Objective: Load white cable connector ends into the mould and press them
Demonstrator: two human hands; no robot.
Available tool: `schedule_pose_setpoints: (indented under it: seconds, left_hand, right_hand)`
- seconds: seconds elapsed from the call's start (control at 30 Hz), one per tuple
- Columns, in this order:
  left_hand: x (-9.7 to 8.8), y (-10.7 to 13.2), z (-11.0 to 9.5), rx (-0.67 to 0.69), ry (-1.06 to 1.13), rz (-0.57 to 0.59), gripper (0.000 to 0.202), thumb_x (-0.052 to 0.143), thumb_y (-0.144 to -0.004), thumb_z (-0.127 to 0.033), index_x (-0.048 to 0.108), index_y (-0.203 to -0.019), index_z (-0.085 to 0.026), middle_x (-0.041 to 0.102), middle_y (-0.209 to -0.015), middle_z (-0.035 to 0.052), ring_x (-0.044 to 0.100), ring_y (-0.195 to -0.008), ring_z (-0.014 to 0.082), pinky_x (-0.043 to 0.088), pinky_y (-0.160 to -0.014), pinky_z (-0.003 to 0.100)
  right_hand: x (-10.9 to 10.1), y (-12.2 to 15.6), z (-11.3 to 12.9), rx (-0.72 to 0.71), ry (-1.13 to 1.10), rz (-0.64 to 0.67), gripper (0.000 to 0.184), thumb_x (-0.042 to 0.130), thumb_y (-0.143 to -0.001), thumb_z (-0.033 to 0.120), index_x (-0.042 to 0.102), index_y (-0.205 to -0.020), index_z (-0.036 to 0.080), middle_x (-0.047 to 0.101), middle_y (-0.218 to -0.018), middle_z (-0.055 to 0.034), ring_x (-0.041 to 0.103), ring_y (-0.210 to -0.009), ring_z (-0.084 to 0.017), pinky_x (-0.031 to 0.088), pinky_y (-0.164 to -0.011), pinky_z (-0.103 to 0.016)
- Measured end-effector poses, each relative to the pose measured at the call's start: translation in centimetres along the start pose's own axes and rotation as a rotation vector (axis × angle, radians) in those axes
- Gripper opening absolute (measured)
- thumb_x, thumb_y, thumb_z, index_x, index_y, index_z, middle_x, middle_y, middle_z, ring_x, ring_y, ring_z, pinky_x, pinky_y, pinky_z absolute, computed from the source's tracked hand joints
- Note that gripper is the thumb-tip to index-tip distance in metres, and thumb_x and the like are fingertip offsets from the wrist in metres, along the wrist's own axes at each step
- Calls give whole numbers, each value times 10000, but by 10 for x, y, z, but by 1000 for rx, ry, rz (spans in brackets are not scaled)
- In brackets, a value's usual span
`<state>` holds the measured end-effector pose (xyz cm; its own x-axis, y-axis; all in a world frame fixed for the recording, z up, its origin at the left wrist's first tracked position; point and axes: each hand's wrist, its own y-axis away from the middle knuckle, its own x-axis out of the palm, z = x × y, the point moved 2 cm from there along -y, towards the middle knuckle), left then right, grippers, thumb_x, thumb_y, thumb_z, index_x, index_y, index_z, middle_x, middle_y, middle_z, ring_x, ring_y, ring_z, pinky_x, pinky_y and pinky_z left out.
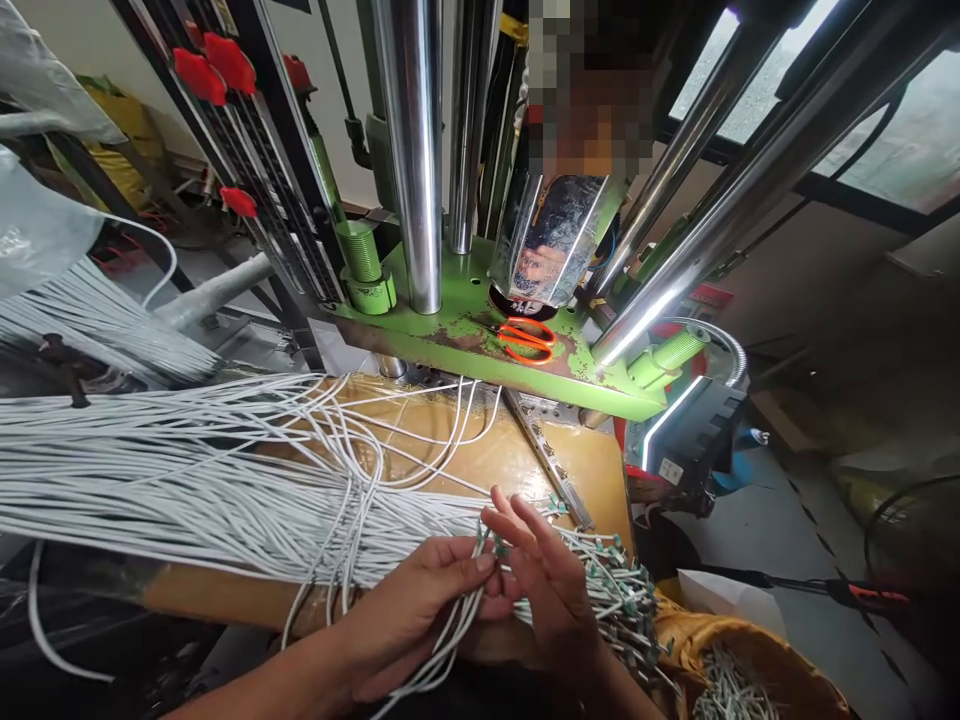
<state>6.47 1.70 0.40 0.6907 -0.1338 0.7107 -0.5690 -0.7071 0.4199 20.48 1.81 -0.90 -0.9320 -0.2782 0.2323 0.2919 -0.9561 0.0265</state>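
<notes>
Thin white cables (456,636) held in small bunch, green ends (499,547) uppermost, lengths curving downward

White cables (247,510), green tips (499,547)

White cables (187,505) run out past the left edge

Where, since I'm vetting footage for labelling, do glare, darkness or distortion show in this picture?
Head view: bright streaks on the steel columns, sheen on the tan tabletop; head view, far right: dim; head view, top: columns splay, perhaps lens stretch; head view, lower centre: left hand and right hand fairly sharp.
</notes>
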Motion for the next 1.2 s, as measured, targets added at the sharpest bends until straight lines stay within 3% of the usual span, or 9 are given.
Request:
schedule_pose_setpoints:
  seconds: [0.13, 0.23, 0.33, 0.47, 0.63, 0.73, 0.9, 1.03, 1.2]
  left_hand:
    - [-25, 2, -8, 175, -494, -250, 375, 663, -814, -456, 611, -619, -140, 546, -537, -8, 429, -484, 87, 343, -500, 205]
    - [-41, 1, -16, 276, -647, -406, 272, 715, -762, -417, 707, -719, -148, 657, -715, 32, 516, -649, 134, 408, -631, 230]
    - [-45, -9, -21, 274, -614, -342, 369, 644, -806, -470, 736, -964, -149, 688, -846, 58, 477, -586, 118, 391, -585, 242]
    - [-43, -41, -29, 377, -780, -323, 387, 573, -847, -470, 737, -951, -135, 656, -745, 44, 529, -636, 157, 409, -619, 253]
    - [-35, -72, -24, 429, -1016, -290, 373, 584, -837, -421, 692, -638, -124, 564, -554, 7, 507, -575, 153, 395, -580, 251]
    - [-28, -69, -19, 397, -982, -201, 315, 611, -834, -397, 735, -775, -114, 639, -642, 20, 558, -621, 161, 411, -594, 244]
    - [-31, -51, -24, 458, -1072, -113, 280, 559, -892, -347, 746, -962, -151, 728, -860, 66, 651, -801, 206, 473, -712, 262]
    - [-38, -46, -20, 715, -1246, 98, 271, 472, -922, -241, 721, -998, -166, 726, -942, 88, 660, -883, 200, 476, -815, 280]
    - [-40, -46, -9, 821, -1334, 136, 273, 423, -939, -186, 680, -1028, -172, 726, -926, 87, 655, -822, 175, 482, -753, 266]
  right_hand:
    - [-22, 9, -14, -68, 480, 50, 426, 463, -956, 262, 461, -1377, 322, 456, -1464, -45, 422, -1345, -222, 372, -1112, -442]
    - [-51, 7, -14, -101, 819, -37, 304, 434, -954, 252, 636, -1180, 228, 661, -1220, -83, 600, -1146, -207, 479, -997, -360]
    - [-79, -14, -1, -76, 1141, -184, 298, 470, -921, 255, 635, -1150, 158, 671, -1049, -118, 599, -1019, -249, 484, -919, -400]
    - [-97, -49, 6, 163, 1392, -104, 420, 530, -841, 197, 556, -1249, 101, 602, -1064, -153, 533, -1024, -304, 434, -912, -454]
    - [-103, -63, 19, 245, 1349, -65, 219, 481, -812, 164, 616, -983, 134, 612, -929, -127, 561, -914, -280, 422, -811, -412]
    - [-106, -58, 34, 348, 1220, -29, 155, 501, -783, 200, 565, -920, 168, 604, -734, -43, 570, -679, -196, 429, -623, -315]
    - [-83, -32, 23, 648, 511, 73, 175, 472, -793, 385, 478, -826, 213, 426, -480, 97, 332, -346, -74, 246, -343, -194]
    - [-50, -17, -6, 563, 172, -70, 330, 559, -760, 395, 492, -1034, 223, 492, -595, 91, 357, -371, -66, 247, -317, -175]
    - [-32, -14, -20, 363, 229, -188, 502, 562, -782, 333, 527, -1267, 209, 567, -646, 31, 539, -543, -142, 459, -488, -235]
